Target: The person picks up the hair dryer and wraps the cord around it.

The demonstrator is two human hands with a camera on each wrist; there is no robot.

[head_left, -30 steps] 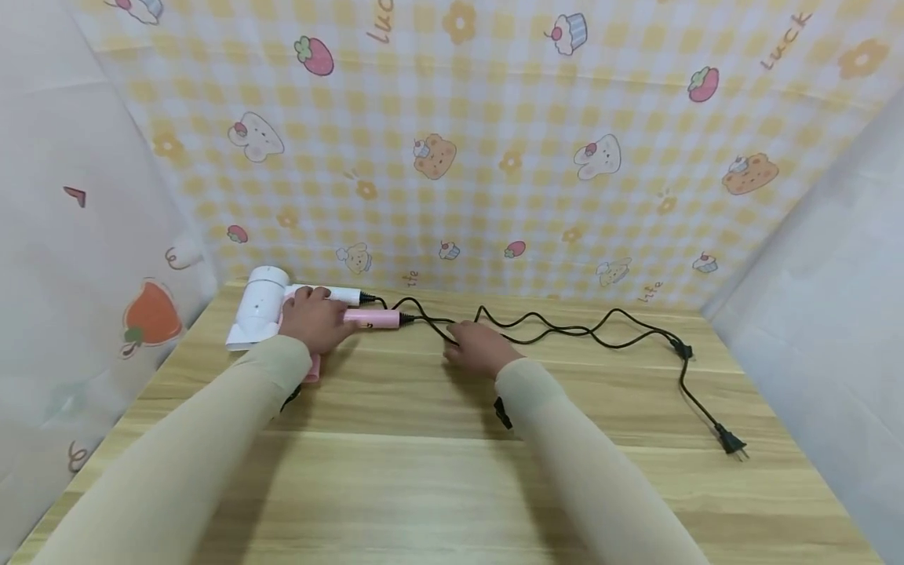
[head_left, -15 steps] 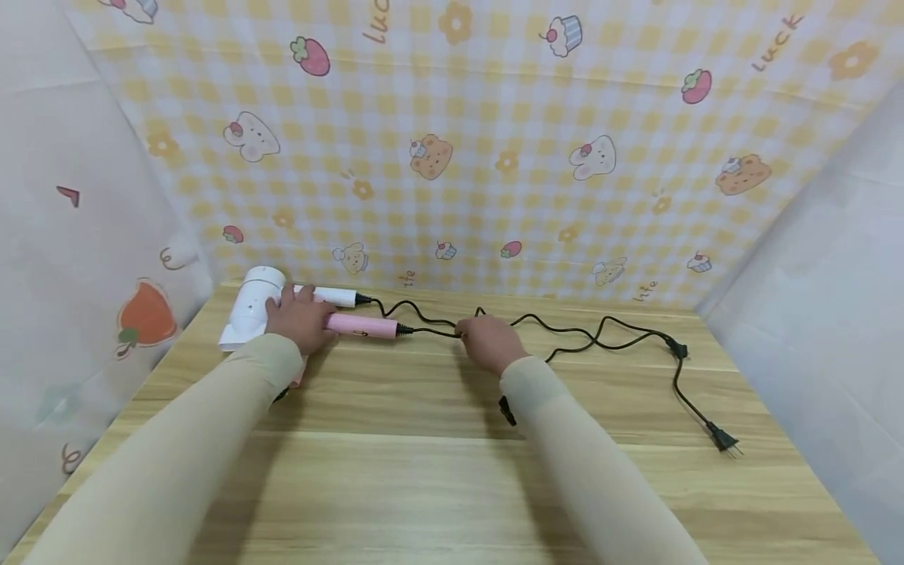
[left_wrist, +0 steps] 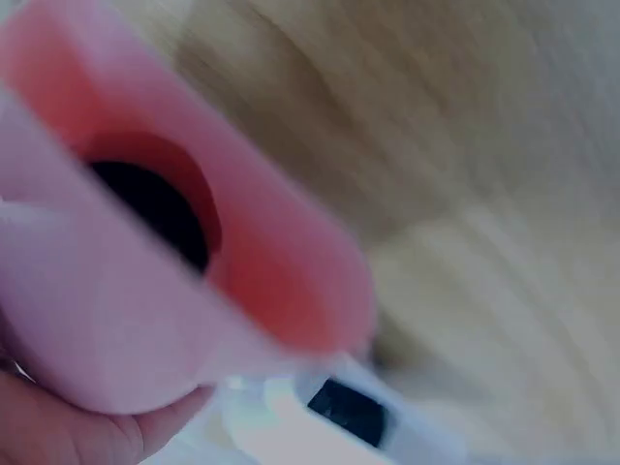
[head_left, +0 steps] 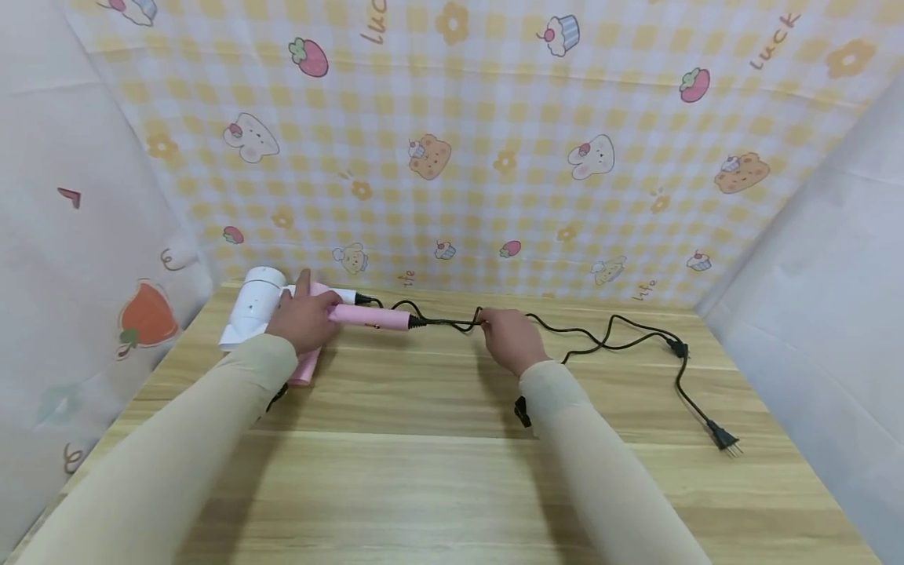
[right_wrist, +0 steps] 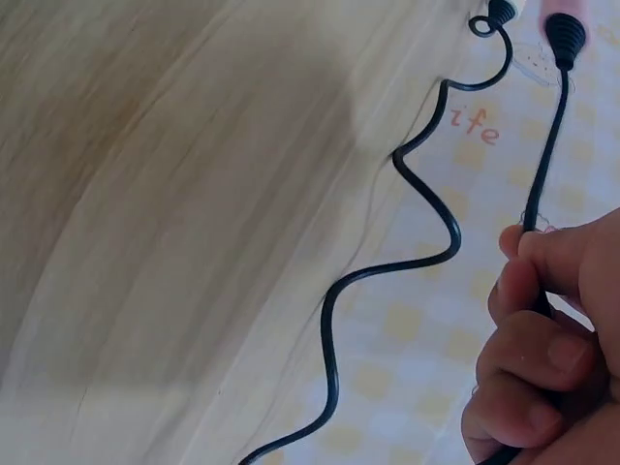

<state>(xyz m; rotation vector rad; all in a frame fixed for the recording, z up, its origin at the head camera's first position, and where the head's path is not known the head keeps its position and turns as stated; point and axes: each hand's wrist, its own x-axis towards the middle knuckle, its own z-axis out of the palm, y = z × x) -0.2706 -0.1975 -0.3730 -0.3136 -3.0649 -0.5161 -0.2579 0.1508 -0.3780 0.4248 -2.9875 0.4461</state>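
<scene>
My left hand [head_left: 302, 320] grips a pink hair dryer [head_left: 370, 316] near where its handle meets the body. Its flattened pink nozzle [left_wrist: 291, 262] fills much of the left wrist view, with a dark round opening inside. My right hand [head_left: 513, 339] pinches the black cord [right_wrist: 547, 145] of the pink dryer, and the fingers curl round it in the right wrist view. Between handle and hand that cord runs nearly straight. Behind the left hand lies a white hair dryer [head_left: 256, 308], its handle partly hidden by the pink one.
A second black cord [right_wrist: 450, 232] winds along the table's back from the white dryer. On the right a black plug [head_left: 723, 438] lies on the wooden table [head_left: 452, 486], and another plug [head_left: 678, 348] sits further back. A checked cloth [head_left: 494, 118] hangs behind.
My left hand has taken the pink dryer up off its earlier place beside the white one. My right hand closed on the cord, then moved right and slightly back, straightening it.
</scene>
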